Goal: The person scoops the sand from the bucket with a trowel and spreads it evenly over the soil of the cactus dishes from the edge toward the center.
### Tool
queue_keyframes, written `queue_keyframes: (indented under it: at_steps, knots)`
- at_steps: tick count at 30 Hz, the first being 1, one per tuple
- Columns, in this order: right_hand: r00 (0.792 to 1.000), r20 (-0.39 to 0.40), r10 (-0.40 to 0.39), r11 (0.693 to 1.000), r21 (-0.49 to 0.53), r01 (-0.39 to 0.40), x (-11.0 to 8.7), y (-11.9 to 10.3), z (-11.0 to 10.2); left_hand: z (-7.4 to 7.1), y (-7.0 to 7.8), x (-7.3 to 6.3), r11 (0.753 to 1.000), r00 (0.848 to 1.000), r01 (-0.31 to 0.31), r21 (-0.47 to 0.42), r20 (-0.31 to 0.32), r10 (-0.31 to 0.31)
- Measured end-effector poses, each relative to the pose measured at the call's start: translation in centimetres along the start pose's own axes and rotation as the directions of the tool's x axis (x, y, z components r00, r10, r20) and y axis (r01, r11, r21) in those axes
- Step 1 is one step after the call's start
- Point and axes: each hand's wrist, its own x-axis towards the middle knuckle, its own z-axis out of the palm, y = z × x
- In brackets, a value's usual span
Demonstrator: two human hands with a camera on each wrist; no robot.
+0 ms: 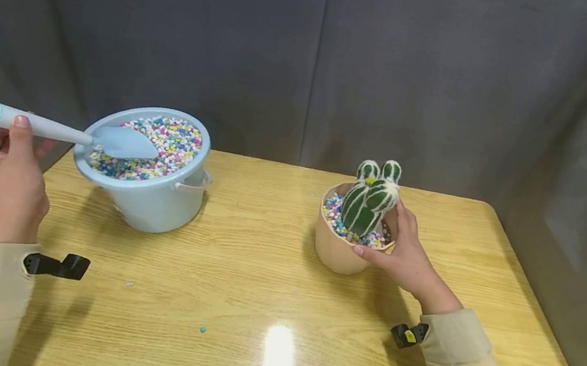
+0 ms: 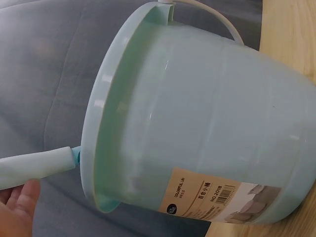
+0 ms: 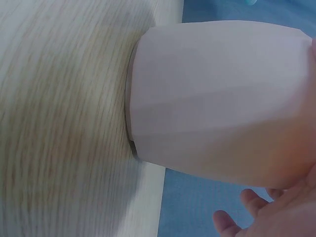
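Observation:
My left hand pinches the pale handle of a light blue hand trowel between thumb and fingers. The trowel's blade lies over the small multicoloured pebbles that fill a light blue bucket. In the left wrist view the handle reaches past the bucket's rim. On the right, a peach flower pot holds a green cactus with white stripes, and pebbles lie round its base. My right hand holds this pot at its right rim, thumb on the near side; the other fingers are partly hidden.
The wooden table bears a teal pebble and a pale one near the front. A white carry handle hangs at the bucket's side. A dark grey curtain stands behind the table and along its sides.

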Motion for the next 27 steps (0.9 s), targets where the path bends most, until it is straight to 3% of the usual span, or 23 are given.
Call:
queue_keyframes:
  at_steps: [8, 12, 15, 20, 24, 27]
  knots:
    - [1.0, -0.015, -0.015, 1.0, -0.003, 0.015, 0.0, 0.1, 0.1, 0.1, -0.1, -0.4, 0.999, 0.999, -0.038, 0.017, 0.016, 0.038]
    - [1.0, -0.017, -0.008, 1.0, -0.003, 0.008, -0.2, 0.1, 0.1, 0.3, -0.7, -0.8, 0.995, 0.998, -0.027, 0.099, 0.059, 0.021]
    - [1.0, -0.012, -0.015, 1.0, 0.01, 0.015, -0.1, 0.0, 0.1, 0.3, -0.9, -0.8, 0.993, 0.998, 0.011, 0.115, 0.056, -0.018]
    - [1.0, -0.016, -0.02, 1.0, 0.01, 0.02, 0.0, 0.0, 0.0, 0.9, -1.7, -1.3, 0.991, 0.992, 0.111, 0.072, 0.046, -0.115]
    - [1.0, -0.013, -0.02, 1.0, 0.02, 0.02, 0.0, 0.1, 0.0, 1.6, -2.2, -2.2, 0.966, 0.986, 0.094, 0.239, 0.11, -0.124]
    - [1.0, -0.01, -0.014, 0.999, 0.042, 0.015, -0.1, 0.2, 0.3, 1.8, -2.2, -2.6, 0.949, 0.978, 0.072, 0.307, 0.166, -0.128]
